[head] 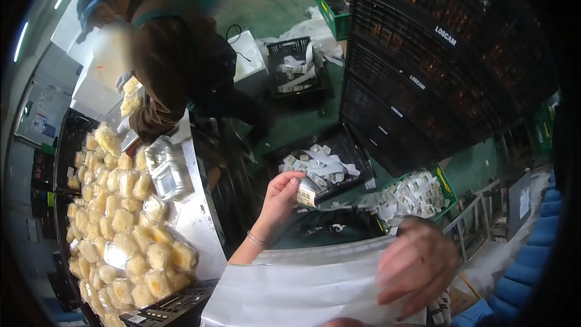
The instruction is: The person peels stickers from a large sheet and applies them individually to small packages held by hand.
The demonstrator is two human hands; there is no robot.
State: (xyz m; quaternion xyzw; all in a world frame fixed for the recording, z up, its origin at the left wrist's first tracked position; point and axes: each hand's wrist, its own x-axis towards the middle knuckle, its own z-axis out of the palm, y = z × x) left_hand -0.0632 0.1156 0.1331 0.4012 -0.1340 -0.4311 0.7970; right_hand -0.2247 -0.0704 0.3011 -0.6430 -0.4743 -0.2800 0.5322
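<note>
My left hand (280, 190), with a bracelet at the wrist, pinches a strip of printed paper labels (306, 197) between thumb and fingers. From there the strip hangs and runs right, towards a heap of labels (415, 195) in a green crate (446, 185). My right hand (420, 265) is blurred by motion above the right end of a creased white sheet (299, 286); whether it holds anything cannot be made out. Beyond my left hand, a black crate (349, 138) contains a tangle of label strips (320, 163). Skin shows at the bottom edge; I cannot tell whose.
At left, many clear-wrapped yellowish food packs (136, 227) are heaped beside clear plastic trays (168, 168) on a metal table (195, 209). A gloved co-worker (177, 50) bends over its far end. Stacked black crates (435, 63) rise at right; another label crate (292, 47) stands behind.
</note>
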